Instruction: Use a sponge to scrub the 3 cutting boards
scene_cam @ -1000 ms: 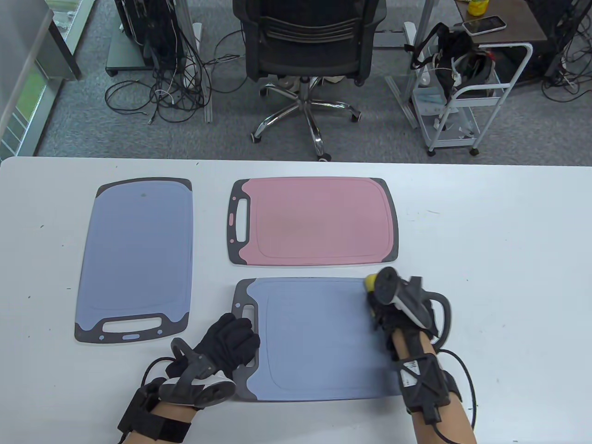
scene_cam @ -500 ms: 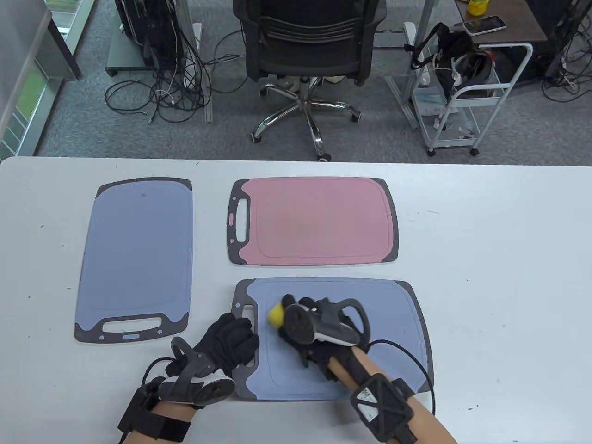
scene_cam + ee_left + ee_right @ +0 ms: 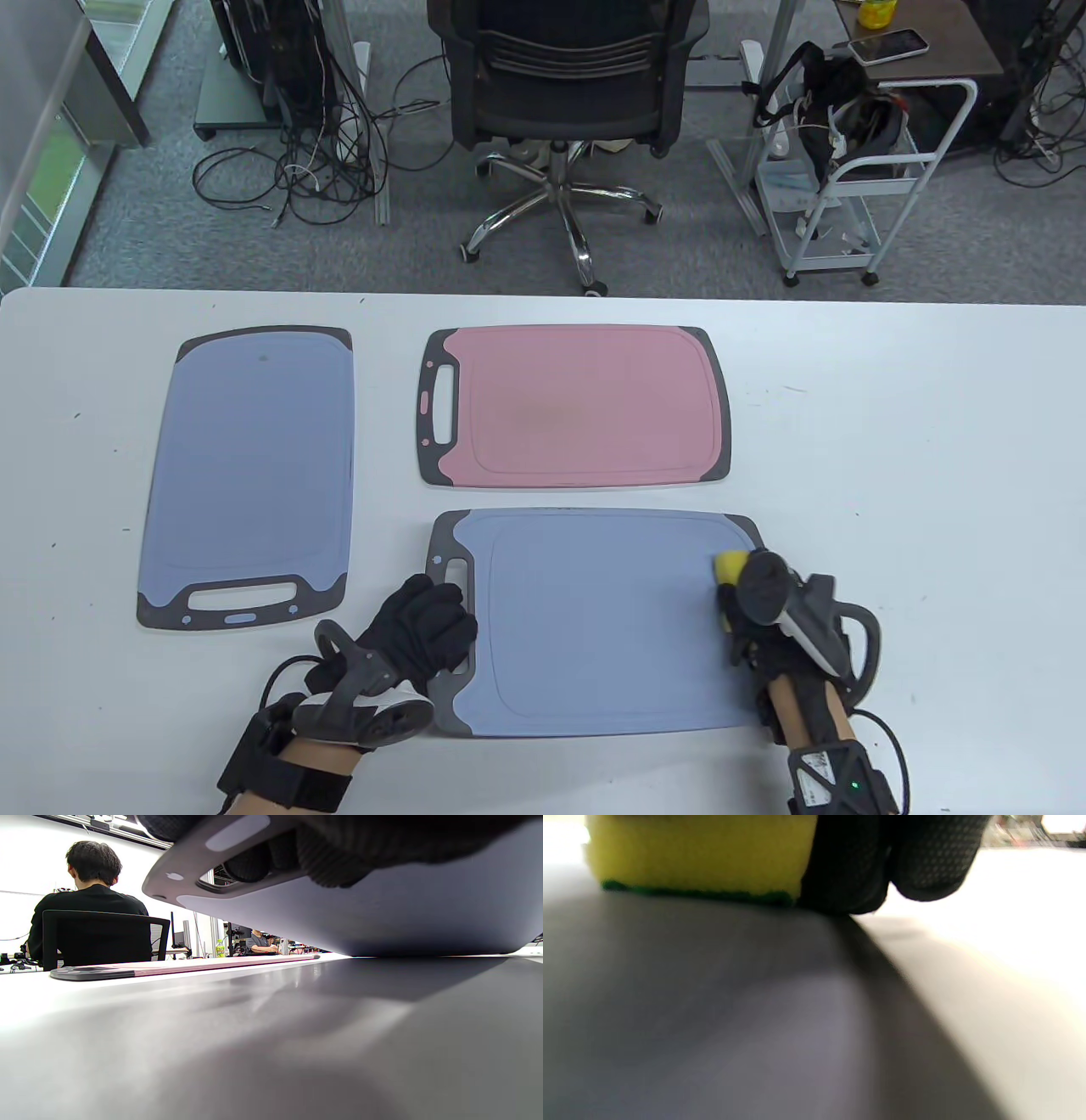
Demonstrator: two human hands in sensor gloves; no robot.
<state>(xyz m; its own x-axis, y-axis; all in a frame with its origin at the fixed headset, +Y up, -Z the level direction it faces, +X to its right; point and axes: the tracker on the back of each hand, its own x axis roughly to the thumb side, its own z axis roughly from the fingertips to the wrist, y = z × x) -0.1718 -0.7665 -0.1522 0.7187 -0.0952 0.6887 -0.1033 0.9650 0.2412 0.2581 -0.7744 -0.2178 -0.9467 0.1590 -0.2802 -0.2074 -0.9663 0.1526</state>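
Three cutting boards lie on the white table [image 3: 916,475]: a blue one [image 3: 246,475] at the left, a pink one [image 3: 585,407] in the middle and a second blue one [image 3: 594,620] nearest me. My left hand [image 3: 428,624] holds the near board's grey handle end; in the left wrist view its fingers [image 3: 335,866] curl around that board [image 3: 382,912] at the slot. My right hand [image 3: 747,615] grips a yellow sponge [image 3: 728,564] and presses it on the board's right edge. The right wrist view shows the sponge [image 3: 700,853], green side down, on the board [image 3: 691,1005].
Beyond the table's far edge are an office chair [image 3: 564,93], a white cart [image 3: 857,178] and floor cables. A person in black [image 3: 85,899] sits in the background of the left wrist view, past the pink board [image 3: 191,965].
My right hand swept the sponge from the near board's far right corner to its left part, then back to the right edge. The left hand stayed on the handle end.
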